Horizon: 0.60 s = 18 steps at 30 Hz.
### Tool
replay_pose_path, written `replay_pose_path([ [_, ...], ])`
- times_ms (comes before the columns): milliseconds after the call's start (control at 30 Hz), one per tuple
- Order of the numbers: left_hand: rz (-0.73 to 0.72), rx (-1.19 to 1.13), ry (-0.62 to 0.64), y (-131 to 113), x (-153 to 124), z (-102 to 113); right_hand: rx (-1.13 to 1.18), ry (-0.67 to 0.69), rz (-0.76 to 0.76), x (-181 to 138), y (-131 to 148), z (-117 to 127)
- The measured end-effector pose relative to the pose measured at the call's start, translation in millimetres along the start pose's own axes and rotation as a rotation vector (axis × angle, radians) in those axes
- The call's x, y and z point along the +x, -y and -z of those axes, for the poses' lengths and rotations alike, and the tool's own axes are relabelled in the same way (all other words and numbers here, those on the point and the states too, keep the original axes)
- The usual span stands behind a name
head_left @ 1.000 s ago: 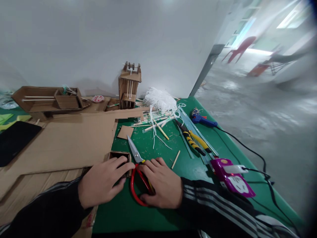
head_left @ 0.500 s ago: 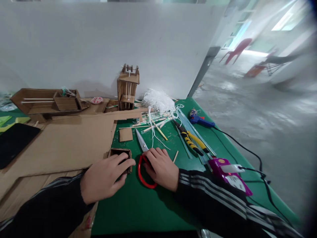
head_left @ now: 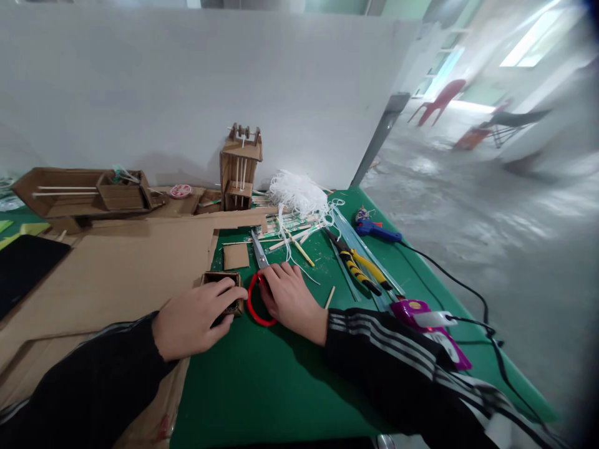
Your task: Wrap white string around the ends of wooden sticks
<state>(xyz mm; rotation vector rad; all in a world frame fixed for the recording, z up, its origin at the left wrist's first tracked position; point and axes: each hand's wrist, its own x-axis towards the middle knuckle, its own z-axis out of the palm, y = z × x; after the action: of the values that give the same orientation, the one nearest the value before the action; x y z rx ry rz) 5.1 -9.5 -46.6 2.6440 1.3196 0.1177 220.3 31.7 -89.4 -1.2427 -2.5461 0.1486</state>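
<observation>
The left hand point(head_left: 199, 318) lies half-curled over the small cardboard box point(head_left: 219, 275), well in from the near edge of the worktop point(head_left: 262, 386); whether its grip clamps, I cannot tell. The right hand's point(head_left: 291, 294) grip is closed around a red handle of the scissors point(head_left: 260, 254). Swung left, they could knock the box; pushed farther, snag the white string point(head_left: 299, 193) or sticks point(head_left: 302, 252). Pliers point(head_left: 359, 268) and, by the right edge, a glue gun point(head_left: 378, 231) limit room rightward

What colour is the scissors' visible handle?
The handle is red, showing best in the head view.
</observation>
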Motion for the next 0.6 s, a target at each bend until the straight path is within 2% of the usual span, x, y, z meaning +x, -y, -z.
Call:
replay_pose_path([
  [200,-0.001,0.011,-0.038,4.7,-2.1,-3.9,0.014,-0.006,0.001,6.7,3.9,-5.6],
  [367,0.003,0.036,-0.047,6.6,-3.7,-6.7,0.047,0.001,0.010,5.1,4.0,-0.1],
  [600,0.036,0.027,-0.008,4.6,-3.5,-6.7,0.131,0.064,0.140,-1.3,5.2,9.7],
])
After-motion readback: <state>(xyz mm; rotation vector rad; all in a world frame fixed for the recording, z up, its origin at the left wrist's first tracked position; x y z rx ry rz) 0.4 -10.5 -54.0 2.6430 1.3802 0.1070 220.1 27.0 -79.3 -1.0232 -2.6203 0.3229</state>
